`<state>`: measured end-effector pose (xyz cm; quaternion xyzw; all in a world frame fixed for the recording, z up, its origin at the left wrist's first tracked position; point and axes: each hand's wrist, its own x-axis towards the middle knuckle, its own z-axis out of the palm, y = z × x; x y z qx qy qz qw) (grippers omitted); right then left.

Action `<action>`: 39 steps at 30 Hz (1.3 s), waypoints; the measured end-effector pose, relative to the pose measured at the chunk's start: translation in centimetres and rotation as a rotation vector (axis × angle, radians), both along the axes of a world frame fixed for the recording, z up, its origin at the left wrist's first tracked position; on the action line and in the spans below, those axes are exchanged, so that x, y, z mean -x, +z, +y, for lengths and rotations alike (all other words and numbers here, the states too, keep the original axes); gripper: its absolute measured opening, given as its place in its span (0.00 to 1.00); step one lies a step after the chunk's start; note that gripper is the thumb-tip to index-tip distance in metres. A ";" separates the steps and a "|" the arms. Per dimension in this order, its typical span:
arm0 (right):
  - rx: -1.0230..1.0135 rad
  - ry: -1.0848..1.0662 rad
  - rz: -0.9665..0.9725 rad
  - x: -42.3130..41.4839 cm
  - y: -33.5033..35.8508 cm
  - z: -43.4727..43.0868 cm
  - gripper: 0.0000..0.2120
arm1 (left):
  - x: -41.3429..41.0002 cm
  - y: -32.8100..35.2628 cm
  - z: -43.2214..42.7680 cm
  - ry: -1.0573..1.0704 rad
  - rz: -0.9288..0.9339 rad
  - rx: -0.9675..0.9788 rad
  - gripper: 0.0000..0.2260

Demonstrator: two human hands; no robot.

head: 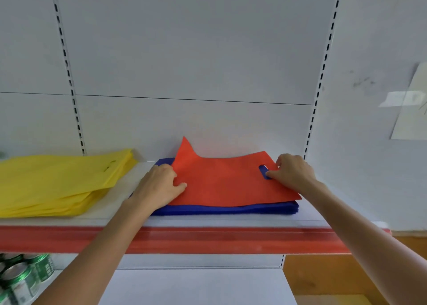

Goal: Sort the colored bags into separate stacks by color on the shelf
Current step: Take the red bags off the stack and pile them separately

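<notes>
An orange-red bag [228, 180] lies on top of a stack of blue bags [226, 210] on the white shelf [208, 222]. Its far left corner sticks up. My left hand [159, 184] pinches the bag's left edge, thumb on top. My right hand [291, 169] grips the bag's right end, with a finger through the handle cut-out, where blue shows. A stack of yellow bags [57, 182] sits on the shelf to the left, apart from the blue stack.
The shelf has a red front strip [208, 238] and a white back panel with slotted uprights [67, 69]. Green cans [20, 277] stand on the lower shelf at bottom left. A sheet of paper [411, 106] is taped to the wall on the right.
</notes>
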<state>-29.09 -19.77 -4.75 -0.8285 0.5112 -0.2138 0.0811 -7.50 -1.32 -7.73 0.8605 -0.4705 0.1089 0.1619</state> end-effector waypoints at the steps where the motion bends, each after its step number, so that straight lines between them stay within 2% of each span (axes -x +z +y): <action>1: 0.006 0.003 -0.004 -0.2 0.1 0.2 0.19 | 0.0 0.1 -0.1 -0.012 -0.005 0.010 0.19; 7: 0.029 0.028 -0.028 -0.8 0.6 0.6 0.20 | 0.1 1.0 -0.1 0.067 0.127 0.006 0.18; 10: 0.042 0.028 -0.056 -1.0 1.2 0.9 0.19 | -0.1 1.3 0.5 0.106 0.088 0.005 0.16; 18: 0.189 0.023 -0.101 -3.5 4.4 4.6 0.17 | -3.3 4.9 5.6 -0.062 -0.025 0.143 0.26; 23: 0.268 0.035 -0.123 -8.9 5.2 11.1 0.16 | -8.3 6.1 13.1 -0.097 -0.060 0.162 0.27; 30: 0.269 0.095 -0.158 -19.8 5.2 22.3 0.16 | -19.7 6.7 26.2 -0.056 -0.045 0.137 0.28; 39: 0.313 0.177 -0.106 -32.1 5.8 30.2 0.18 | -31.2 5.1 35.8 0.034 0.115 0.205 0.26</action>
